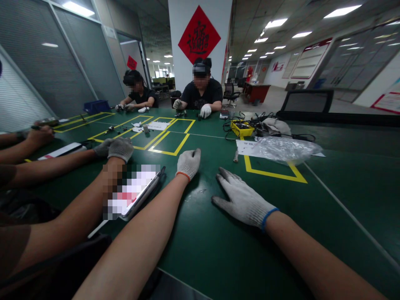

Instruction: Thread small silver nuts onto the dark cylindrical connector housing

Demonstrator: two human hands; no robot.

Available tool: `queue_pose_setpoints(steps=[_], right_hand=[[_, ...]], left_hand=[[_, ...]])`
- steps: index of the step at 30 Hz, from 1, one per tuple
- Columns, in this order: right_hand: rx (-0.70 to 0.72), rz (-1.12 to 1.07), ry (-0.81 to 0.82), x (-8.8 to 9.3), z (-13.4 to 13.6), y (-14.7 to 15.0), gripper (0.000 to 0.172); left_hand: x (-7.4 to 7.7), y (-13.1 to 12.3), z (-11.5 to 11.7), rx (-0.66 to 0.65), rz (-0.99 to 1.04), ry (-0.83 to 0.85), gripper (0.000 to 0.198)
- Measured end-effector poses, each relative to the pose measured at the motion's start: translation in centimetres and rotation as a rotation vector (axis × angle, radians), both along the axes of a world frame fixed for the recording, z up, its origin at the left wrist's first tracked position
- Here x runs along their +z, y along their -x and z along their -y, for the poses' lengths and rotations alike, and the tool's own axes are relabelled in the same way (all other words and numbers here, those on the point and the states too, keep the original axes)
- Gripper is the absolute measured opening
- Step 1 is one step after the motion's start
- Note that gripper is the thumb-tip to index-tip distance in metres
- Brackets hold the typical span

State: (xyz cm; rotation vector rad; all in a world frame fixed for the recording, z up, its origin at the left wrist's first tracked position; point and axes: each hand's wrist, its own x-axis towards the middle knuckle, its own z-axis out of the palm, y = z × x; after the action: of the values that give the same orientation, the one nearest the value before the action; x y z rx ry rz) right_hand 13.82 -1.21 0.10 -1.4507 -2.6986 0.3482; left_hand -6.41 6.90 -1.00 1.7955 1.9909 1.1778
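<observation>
My left hand (pixel 188 163), in a white knitted glove with an orange cuff, rests on the green table (pixel 200 233) with its fingers curled closed. Whatever may be inside those fingers is hidden. To its right, my right hand (pixel 242 198) wears a glove with a blue cuff and dark-stained fingertips. It lies palm down, fingers stretched out, holding nothing. Between and just below the two hands are small shiny bits (pixel 201 191) on the tabletop. A short greyish cylinder (pixel 236 156) stands beyond my right hand. Left of my left forearm lies a tablet-like device (pixel 146 196), its screen blurred.
A co-worker's gloved hands (pixel 120 149) are close on my left. Ahead are yellow tape outlines (pixel 179 146), a clear plastic bag (pixel 284 149) on paper, and a yellow tray (pixel 242 129) among cables. Two people (pixel 201 93) sit across the table.
</observation>
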Motion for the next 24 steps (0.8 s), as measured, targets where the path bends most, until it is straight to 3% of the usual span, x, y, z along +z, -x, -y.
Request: queue_pose_setpoints(steps=[14,19,24], right_hand=[[-0.116,0.011,-0.105,-0.3,0.1,0.3,0.089],[-0.255,0.111,0.0,0.2,0.7,0.8,0.095],[-0.264,0.164,0.073,0.6,1.7,1.0,0.101]], left_hand=[[0.0,0.0,0.0,0.014,-0.021,0.009,0.052],[0.1,0.0,0.1,0.022,-0.019,0.016,0.052],[0.2,0.0,0.1,0.02,-0.012,0.019,0.051]])
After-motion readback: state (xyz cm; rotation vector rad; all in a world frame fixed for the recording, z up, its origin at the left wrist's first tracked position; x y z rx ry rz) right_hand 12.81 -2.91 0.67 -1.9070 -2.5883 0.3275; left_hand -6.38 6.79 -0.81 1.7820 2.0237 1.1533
